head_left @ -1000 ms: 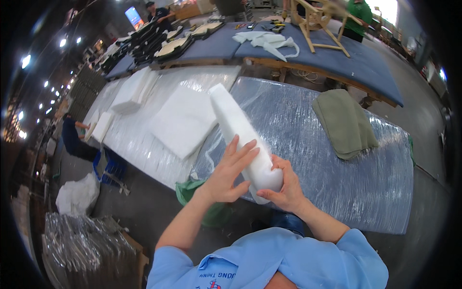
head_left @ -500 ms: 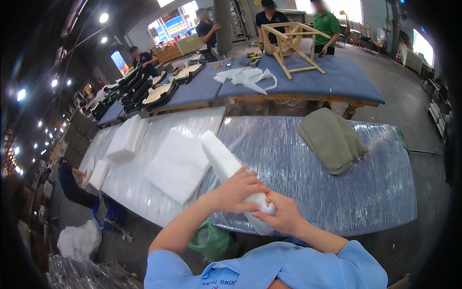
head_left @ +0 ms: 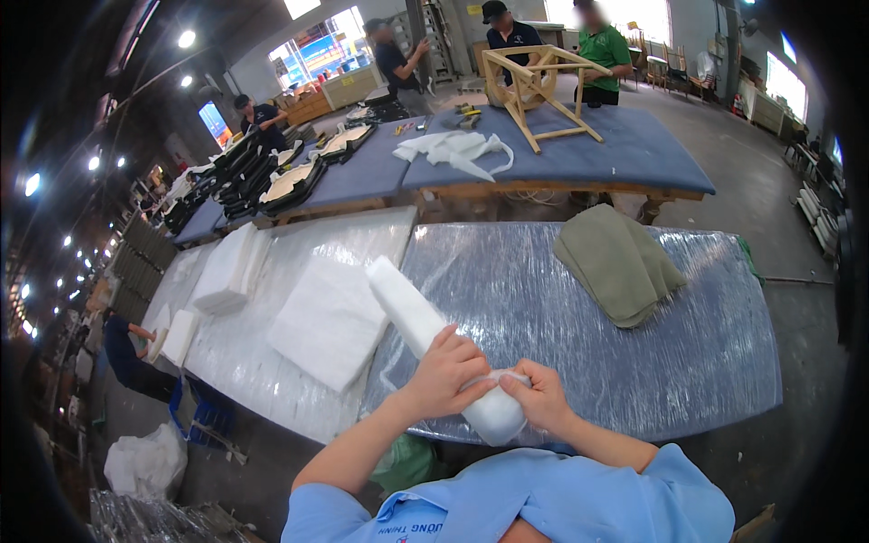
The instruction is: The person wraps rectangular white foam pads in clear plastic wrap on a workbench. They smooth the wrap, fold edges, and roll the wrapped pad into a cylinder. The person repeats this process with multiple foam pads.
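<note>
A long white roll of padding lies on the plastic-wrapped table, its near end toward me. My left hand curls over the roll's near end from the left. My right hand grips the same end from the right, pinching a thin clear film around it. Both hands touch the roll close to the table's front edge.
A flat white padding sheet and a stack of white sheets lie to the left. A folded olive cloth rests at the right. Behind, people stand at a blue table with a wooden chair frame.
The view has tilted up, showing more of the far tables. My left hand went from spread open on the roll to curled around its near end. The roll stays in both hands.
</note>
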`<state>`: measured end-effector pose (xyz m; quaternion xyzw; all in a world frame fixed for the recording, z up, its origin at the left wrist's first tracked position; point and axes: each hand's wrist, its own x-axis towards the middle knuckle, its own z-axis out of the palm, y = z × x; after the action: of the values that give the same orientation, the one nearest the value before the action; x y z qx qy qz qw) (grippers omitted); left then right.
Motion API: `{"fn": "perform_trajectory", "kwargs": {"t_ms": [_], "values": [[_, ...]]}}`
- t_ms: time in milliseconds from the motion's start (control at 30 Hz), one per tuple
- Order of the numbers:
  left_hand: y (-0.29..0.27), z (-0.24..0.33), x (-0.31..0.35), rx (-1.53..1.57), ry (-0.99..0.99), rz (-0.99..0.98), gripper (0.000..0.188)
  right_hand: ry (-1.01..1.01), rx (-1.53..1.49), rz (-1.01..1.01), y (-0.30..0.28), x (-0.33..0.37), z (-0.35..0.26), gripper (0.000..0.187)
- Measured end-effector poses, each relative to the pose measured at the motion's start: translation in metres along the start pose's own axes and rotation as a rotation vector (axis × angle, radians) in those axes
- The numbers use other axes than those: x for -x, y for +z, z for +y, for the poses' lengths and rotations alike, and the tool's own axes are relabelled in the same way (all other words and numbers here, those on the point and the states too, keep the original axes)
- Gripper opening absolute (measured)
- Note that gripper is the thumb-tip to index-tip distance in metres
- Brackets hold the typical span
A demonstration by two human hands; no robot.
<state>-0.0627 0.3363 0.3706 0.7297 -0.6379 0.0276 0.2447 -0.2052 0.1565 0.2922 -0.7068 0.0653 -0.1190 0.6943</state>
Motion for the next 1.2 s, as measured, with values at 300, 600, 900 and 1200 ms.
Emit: {"fn": "perform_trajectory", "kwargs": {"t_ms": [300,600,900,1200], "values": [[0.002,0.006,0.01,-0.038,-0.049,0.071,0.016,-0.265,0.577,-0.196,-0.002,0.001,-0.047,0.043],[0.003,0.014,0.019,-0.054,-0.11,0.096,0.013,-0.04,0.341,-0.292,0.003,-0.011,-0.034,0.045],[0.004,0.016,0.025,0.071,-0.25,0.158,0.015,-0.254,0.548,-0.314,0.021,-0.012,-0.035,0.042],[0.017,0.026,0.055,0.034,-0.24,0.612,0.041,-0.289,0.469,-0.248,0.03,-0.007,-0.02,0.033]]}}
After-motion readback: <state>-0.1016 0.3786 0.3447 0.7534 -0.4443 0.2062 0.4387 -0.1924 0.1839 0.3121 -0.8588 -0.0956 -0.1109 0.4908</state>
